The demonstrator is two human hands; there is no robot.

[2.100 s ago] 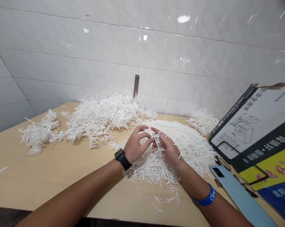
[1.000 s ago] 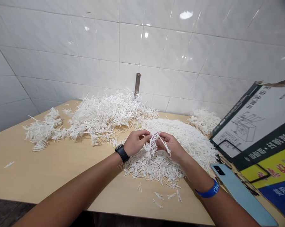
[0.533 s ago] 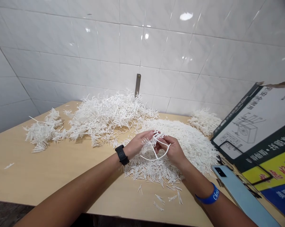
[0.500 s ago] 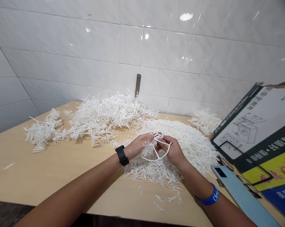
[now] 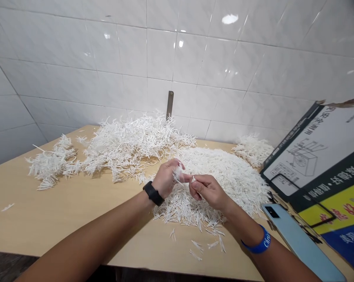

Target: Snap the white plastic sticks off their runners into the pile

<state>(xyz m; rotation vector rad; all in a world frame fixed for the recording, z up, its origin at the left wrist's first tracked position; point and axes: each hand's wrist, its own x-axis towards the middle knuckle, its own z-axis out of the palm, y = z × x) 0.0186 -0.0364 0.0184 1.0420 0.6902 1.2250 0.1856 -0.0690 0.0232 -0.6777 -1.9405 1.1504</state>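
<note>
Left grip: the left hand (image 5: 165, 178) is clenched on a white plastic tuft (image 5: 178, 174), which sticks out past its fingertips.
Right grip: the right hand (image 5: 209, 192) is pinched, thumb and forefinger closed on a tiny white plastic bit (image 5: 193, 179).
Where they lie: the tuft and the bit sit just beside each other, held above the main heap (image 5: 224, 176), between the two hands.
Counts: two hands, one tuft, one tiny bit, four heaps of white strands on the desk (image 5: 77, 211), and too many strands to count.
Other heaps: a broad one (image 5: 129, 145) behind the hands, a smaller one (image 5: 50, 164) at the left, another (image 5: 253, 150) at the back right.
Wrists: a black watch (image 5: 153, 193) on the left, a blue wristband (image 5: 257, 243) on the right.
Right of the desk: one pale blue phone (image 5: 300, 241), lying beside a printed cardboard panel (image 5: 318, 156).
</note>
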